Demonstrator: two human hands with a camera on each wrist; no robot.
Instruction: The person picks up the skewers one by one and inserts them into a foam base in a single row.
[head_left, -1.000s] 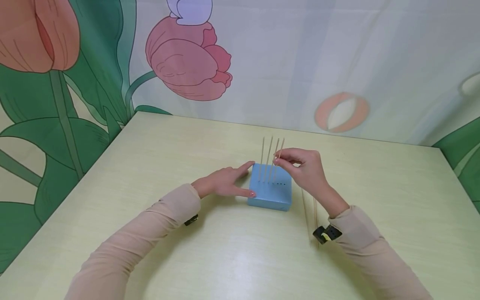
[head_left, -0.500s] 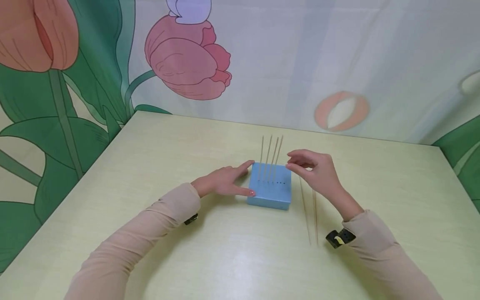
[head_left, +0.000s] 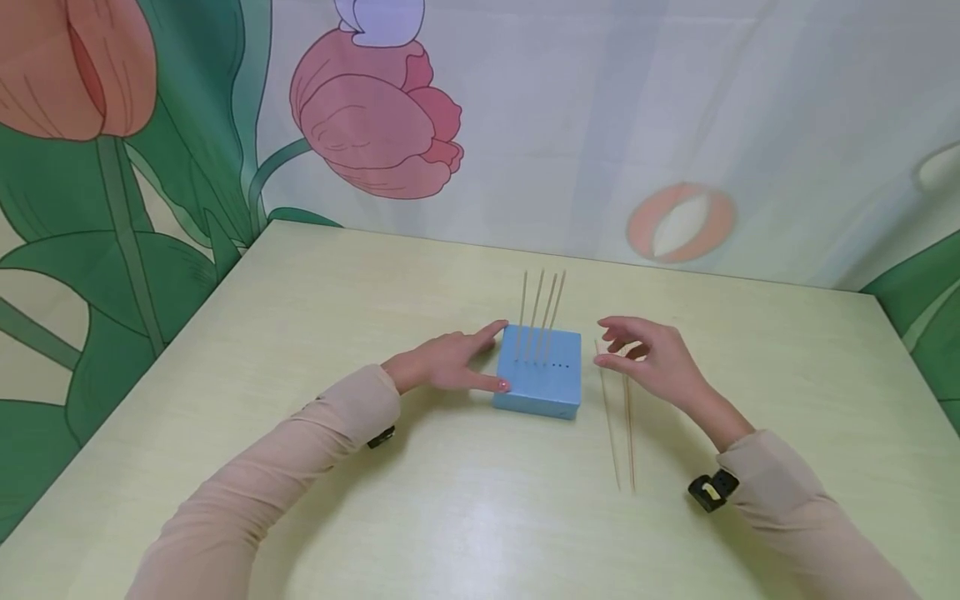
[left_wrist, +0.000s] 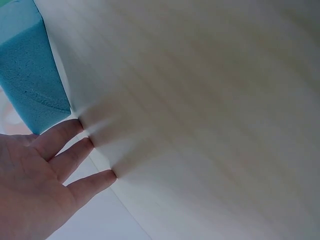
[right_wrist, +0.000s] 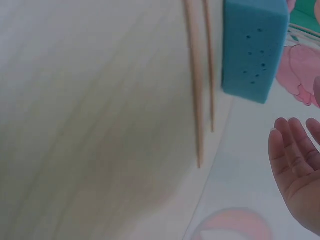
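A blue foam block [head_left: 537,386] lies on the table, with a row of small holes in its top. Several thin wooden sticks [head_left: 536,321] stand upright in its left holes, leaning slightly apart; a few holes to their right hold no stick. My left hand [head_left: 450,362] steadies the block's left side, thumb on the front corner and index finger at the back corner. To the right of the block my right hand [head_left: 648,354] hovers with loosely bent fingers and nothing in them. Under it, loose sticks [head_left: 629,433] lie on the table, one apart from the others.
The pale wooden table [head_left: 375,517] reaches back to a curtain [head_left: 540,125] printed with large flowers. A wrist camera [head_left: 712,490] is strapped below the right sleeve.
My right hand has let go of the rightmost standing stick and moved right and down, over the loose sticks. The left hand stays on the block.
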